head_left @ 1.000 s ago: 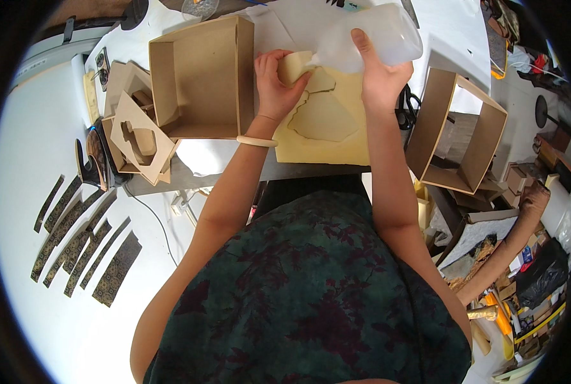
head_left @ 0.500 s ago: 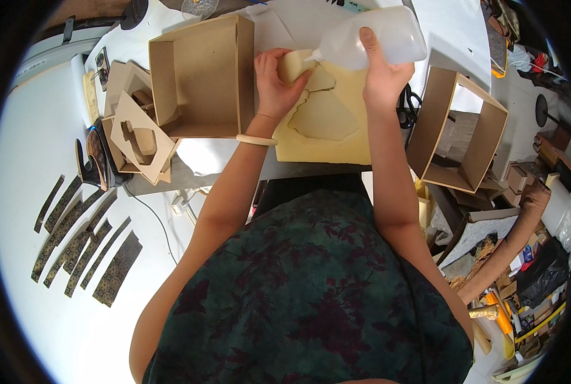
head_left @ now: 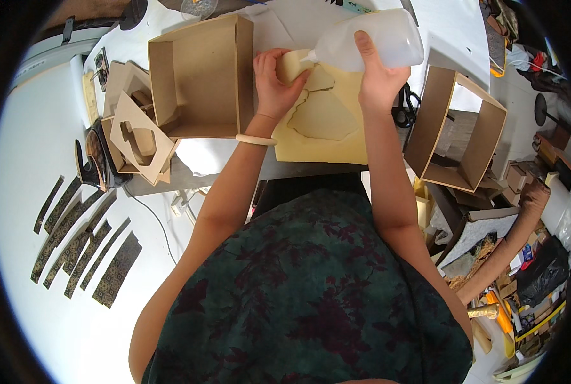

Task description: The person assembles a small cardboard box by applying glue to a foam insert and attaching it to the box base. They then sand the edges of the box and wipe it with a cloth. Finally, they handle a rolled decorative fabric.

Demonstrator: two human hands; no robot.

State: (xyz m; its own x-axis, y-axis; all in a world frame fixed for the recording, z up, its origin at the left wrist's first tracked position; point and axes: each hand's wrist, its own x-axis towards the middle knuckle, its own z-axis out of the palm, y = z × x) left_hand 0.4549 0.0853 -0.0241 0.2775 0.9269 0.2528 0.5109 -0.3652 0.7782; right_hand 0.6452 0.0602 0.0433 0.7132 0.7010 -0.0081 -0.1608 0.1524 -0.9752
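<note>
Tilted on its side, a translucent white squeeze bottle (head_left: 388,41) is gripped by my right hand (head_left: 381,80), its nozzle pointing left. The nozzle tip meets a small pale-yellow foam piece (head_left: 293,64) that my left hand (head_left: 274,80) holds between thumb and fingers. Beneath both hands lies a yellow foam sheet (head_left: 324,150) with an irregular hollow (head_left: 324,115) cut into it. Whether any liquid is leaving the nozzle I cannot tell.
An open brown box (head_left: 199,83) stands left of the sheet, beside cut board pieces (head_left: 141,144). On the right are black scissors (head_left: 406,105) and a brown frame (head_left: 426,137). Patterned dark strips (head_left: 116,272) lie on the white surface at left.
My right hand and the bottle have shifted slightly left and down, with the nozzle moving a little along the foam piece. My left hand has barely moved.
</note>
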